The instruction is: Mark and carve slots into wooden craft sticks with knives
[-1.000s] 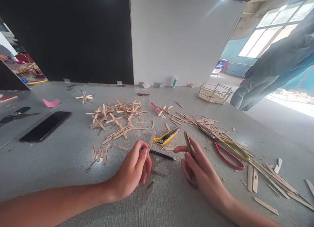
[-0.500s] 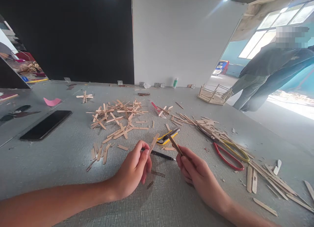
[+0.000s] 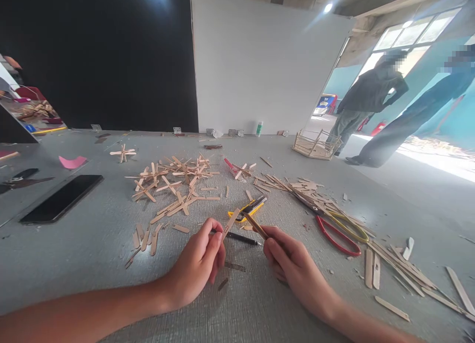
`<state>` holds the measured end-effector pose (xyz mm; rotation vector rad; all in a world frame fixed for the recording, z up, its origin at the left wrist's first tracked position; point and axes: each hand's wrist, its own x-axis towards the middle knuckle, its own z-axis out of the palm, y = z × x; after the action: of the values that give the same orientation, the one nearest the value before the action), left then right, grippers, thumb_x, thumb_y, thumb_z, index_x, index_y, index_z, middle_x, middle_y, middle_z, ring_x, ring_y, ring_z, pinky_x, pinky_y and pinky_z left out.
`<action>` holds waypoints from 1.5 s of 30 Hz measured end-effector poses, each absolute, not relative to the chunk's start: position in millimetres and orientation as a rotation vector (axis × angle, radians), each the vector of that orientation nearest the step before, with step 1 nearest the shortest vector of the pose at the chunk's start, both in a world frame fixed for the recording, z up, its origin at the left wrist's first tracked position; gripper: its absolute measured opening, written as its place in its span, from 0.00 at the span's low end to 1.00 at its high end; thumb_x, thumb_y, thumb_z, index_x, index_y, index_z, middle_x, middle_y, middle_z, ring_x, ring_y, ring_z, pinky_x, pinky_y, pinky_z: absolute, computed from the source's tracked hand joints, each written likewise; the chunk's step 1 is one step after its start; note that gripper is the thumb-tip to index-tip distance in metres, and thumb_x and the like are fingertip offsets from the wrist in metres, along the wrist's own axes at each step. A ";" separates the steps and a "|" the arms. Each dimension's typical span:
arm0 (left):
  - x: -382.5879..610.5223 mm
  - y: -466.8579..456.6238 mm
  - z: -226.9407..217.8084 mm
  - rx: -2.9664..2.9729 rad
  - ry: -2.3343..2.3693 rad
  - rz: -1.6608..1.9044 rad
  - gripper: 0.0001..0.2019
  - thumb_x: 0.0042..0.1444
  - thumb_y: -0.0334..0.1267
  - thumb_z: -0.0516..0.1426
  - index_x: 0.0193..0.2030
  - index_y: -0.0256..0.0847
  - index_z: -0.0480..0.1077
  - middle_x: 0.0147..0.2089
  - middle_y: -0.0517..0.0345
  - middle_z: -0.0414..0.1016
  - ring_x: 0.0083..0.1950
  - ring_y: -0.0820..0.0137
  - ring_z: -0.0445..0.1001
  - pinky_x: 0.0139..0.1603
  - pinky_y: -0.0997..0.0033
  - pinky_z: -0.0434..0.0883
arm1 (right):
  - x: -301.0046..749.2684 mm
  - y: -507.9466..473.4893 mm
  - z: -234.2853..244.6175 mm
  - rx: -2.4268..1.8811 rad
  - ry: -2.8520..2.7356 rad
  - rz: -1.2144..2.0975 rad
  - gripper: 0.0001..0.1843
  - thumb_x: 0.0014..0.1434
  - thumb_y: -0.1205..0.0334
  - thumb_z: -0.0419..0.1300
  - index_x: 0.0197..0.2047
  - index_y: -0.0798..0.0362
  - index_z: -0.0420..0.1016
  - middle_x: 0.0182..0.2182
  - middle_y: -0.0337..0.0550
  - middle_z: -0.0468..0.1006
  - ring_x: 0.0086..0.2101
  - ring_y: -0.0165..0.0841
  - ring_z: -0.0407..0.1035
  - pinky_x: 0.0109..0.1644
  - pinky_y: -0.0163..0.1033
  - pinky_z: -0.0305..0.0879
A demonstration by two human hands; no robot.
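Note:
My left hand pinches a notched wooden craft stick between thumb and forefinger, its free end pointing up and away. In my right hand is another craft stick, darker along its edge, angled up to the left. The two stick tips are close together; a small gap seems to part them. Behind them a yellow and black utility knife lies on the table. A black pen runs between the hands, partly hidden by my left fingers; I cannot tell whether they touch it.
Crossed craft sticks are piled at the centre-left. Scissors with red and yellow handles lie among loose sticks on the right. A phone rests at left, a small stick fence at the back right. Two people stand beyond the table.
My right hand's stick has tilted left and lower, closer to the left stick's tip. The view has shifted slightly right, and a second person now shows at the far right.

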<state>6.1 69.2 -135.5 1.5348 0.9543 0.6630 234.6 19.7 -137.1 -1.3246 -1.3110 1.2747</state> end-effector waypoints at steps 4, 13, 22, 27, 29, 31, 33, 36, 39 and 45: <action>6.0 70.0 -134.6 1.577 0.955 0.645 0.13 0.76 0.50 0.41 0.44 0.46 0.55 0.28 0.69 0.65 0.20 0.76 0.61 0.21 0.77 0.59 | 235.1 18.7 -138.1 -1.310 -1.355 1.272 0.26 0.71 0.40 0.55 0.56 0.53 0.72 0.28 0.34 0.60 0.26 0.27 0.50 0.26 0.30 0.48; 4.0 71.5 -131.8 1.793 0.891 0.575 0.15 0.73 0.47 0.49 0.37 0.42 0.64 0.27 0.67 0.58 0.28 0.72 0.57 0.29 0.72 0.56 | 235.7 18.6 -141.5 -1.359 -1.425 1.103 0.21 0.74 0.45 0.51 0.55 0.52 0.71 0.28 0.35 0.66 0.27 0.29 0.58 0.29 0.33 0.58; 6.9 71.0 -139.4 1.981 0.935 0.567 0.15 0.74 0.45 0.49 0.36 0.42 0.66 0.27 0.66 0.64 0.27 0.72 0.61 0.29 0.72 0.57 | 237.2 7.6 -142.9 -1.324 -1.975 0.130 0.09 0.77 0.63 0.46 0.45 0.49 0.66 0.31 0.37 0.74 0.28 0.30 0.68 0.35 0.34 0.64; 6.4 71.5 -139.3 2.028 0.924 0.532 0.15 0.73 0.43 0.49 0.36 0.41 0.67 0.26 0.66 0.66 0.27 0.72 0.61 0.30 0.72 0.56 | 244.5 6.6 -141.5 -1.196 -2.310 -0.193 0.12 0.78 0.65 0.44 0.44 0.53 0.66 0.32 0.42 0.74 0.29 0.34 0.68 0.34 0.38 0.64; 6.2 72.6 -138.8 2.040 0.915 0.515 0.15 0.73 0.42 0.50 0.35 0.41 0.67 0.26 0.66 0.65 0.27 0.73 0.61 0.30 0.72 0.56 | 245.6 6.5 -142.0 -1.203 -2.358 -0.184 0.13 0.78 0.65 0.41 0.52 0.57 0.65 0.34 0.44 0.75 0.29 0.34 0.69 0.33 0.38 0.65; 6.5 73.9 -137.6 2.049 0.907 0.499 0.15 0.73 0.41 0.50 0.34 0.41 0.67 0.25 0.67 0.64 0.27 0.73 0.60 0.30 0.72 0.56 | 245.5 5.9 -142.7 -1.227 -2.410 -0.157 0.12 0.78 0.65 0.42 0.50 0.56 0.65 0.31 0.40 0.73 0.26 0.33 0.67 0.28 0.37 0.63; 7.1 75.0 -135.9 2.054 0.902 0.489 0.15 0.74 0.41 0.49 0.34 0.41 0.66 0.25 0.67 0.64 0.27 0.73 0.60 0.31 0.72 0.56 | 244.8 5.1 -142.4 -1.248 -2.469 -0.154 0.11 0.78 0.66 0.43 0.48 0.55 0.65 0.29 0.37 0.72 0.23 0.32 0.66 0.25 0.38 0.61; 7.7 75.3 -133.6 2.059 0.893 0.472 0.16 0.74 0.41 0.49 0.33 0.41 0.65 0.25 0.68 0.63 0.27 0.74 0.59 0.30 0.73 0.55 | 243.5 3.5 -139.3 -1.195 -2.531 -0.244 0.15 0.77 0.71 0.39 0.56 0.60 0.63 0.31 0.41 0.75 0.24 0.33 0.71 0.25 0.38 0.67; 6.6 73.7 -133.2 2.063 0.889 0.461 0.16 0.73 0.41 0.49 0.32 0.41 0.64 0.24 0.69 0.61 0.26 0.75 0.56 0.28 0.73 0.54 | 241.3 0.4 -135.2 -1.150 -2.572 -0.327 0.18 0.74 0.76 0.38 0.60 0.64 0.62 0.32 0.43 0.77 0.25 0.33 0.75 0.26 0.37 0.71; 4.2 72.9 -133.9 2.061 0.881 0.444 0.15 0.72 0.39 0.49 0.31 0.42 0.62 0.23 0.69 0.58 0.25 0.75 0.55 0.26 0.72 0.52 | 238.2 -7.2 -130.7 -1.151 -2.598 -0.540 0.22 0.68 0.82 0.39 0.59 0.67 0.66 0.28 0.40 0.76 0.22 0.32 0.74 0.23 0.37 0.71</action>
<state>4.2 72.9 -133.9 2.0610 0.8805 0.4438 238.2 -7.2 -130.7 -1.1506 -2.5978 -0.5404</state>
